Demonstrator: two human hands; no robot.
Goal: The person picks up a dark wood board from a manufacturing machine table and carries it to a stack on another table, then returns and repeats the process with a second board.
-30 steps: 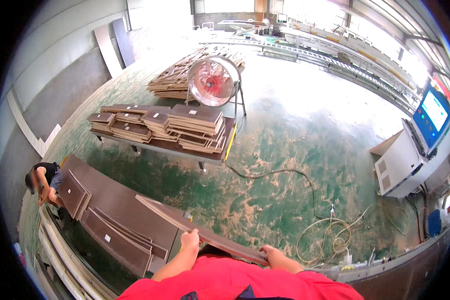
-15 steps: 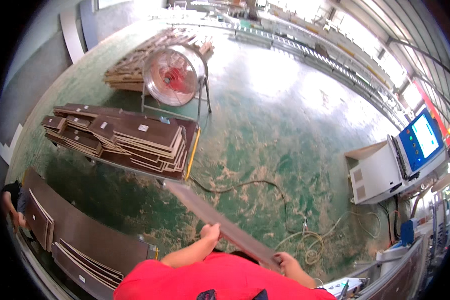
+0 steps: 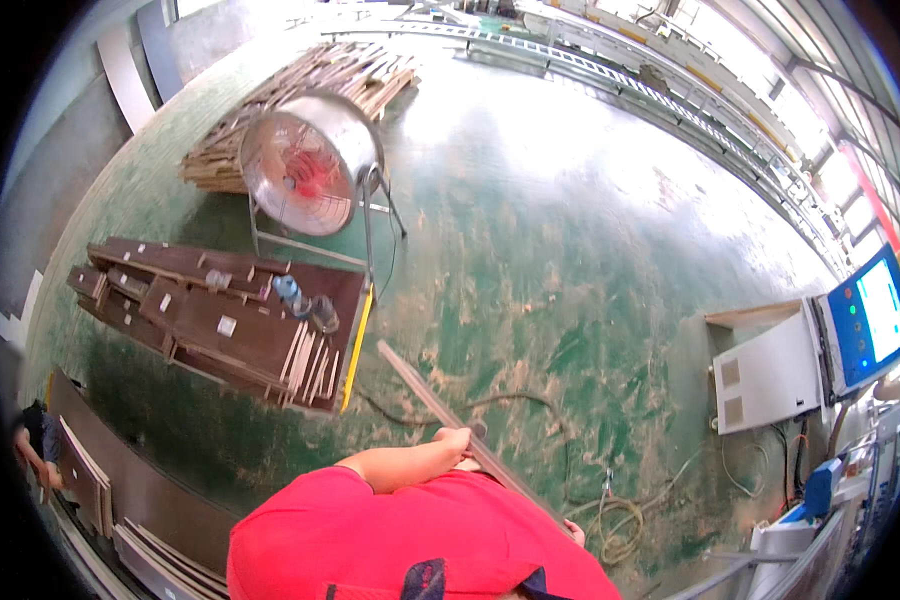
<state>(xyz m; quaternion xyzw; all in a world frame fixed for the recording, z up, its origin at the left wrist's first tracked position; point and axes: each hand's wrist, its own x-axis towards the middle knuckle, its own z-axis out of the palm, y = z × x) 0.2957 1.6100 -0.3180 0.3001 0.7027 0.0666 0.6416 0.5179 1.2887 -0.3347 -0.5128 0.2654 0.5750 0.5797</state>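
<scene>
A long brown board point(image 3: 418, 387) slants in front of my body, seen nearly edge-on, its far end above the green floor. My left hand point(image 3: 454, 442) is closed round the board near its middle. Close to the near end, the fingers of my right hand point(image 3: 574, 532) show at the board's edge, closed on it; the rest of that hand is hidden behind the board and my red shirt.
Brown panels point(image 3: 200, 310) lie on a low cart with a yellow edge point(image 3: 358, 350), beside bottles point(image 3: 292, 295). A drum fan point(image 3: 305, 165) stands beyond. At left, a person's arm point(image 3: 35, 462) is near more panels point(image 3: 85, 475). A control cabinet point(image 3: 770, 385) and hose point(image 3: 620, 530) are at right.
The board has turned more edge-on and is drawn closer to my body, still in both hands. My right forearm has gone from sight. The cart and fan appear from a shifted viewpoint.
</scene>
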